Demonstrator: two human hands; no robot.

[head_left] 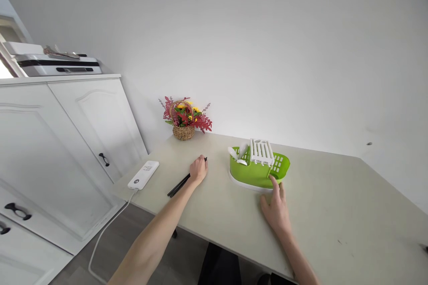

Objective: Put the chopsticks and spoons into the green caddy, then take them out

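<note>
My left hand (199,168) rests on the table with its fingers closed around black chopsticks (179,185). Their long ends lie on the tabletop towards me, and a dark tip shows just past my fingers. To the right stands a green cutlery holder (250,173) with a white base tray and a white slotted rack (261,152) over its middle. White spoons (242,156) stand in its left compartment. My right hand (277,207) is at the holder's front right side, fingers apart, the index fingertip touching the green wall near the rim.
A wicker basket of artificial flowers (183,132) stands at the back left by the wall. Near the left edge lies a white power bank (143,175) with a cable (112,222) hanging off the table. White cabinets (90,142) stand on the left.
</note>
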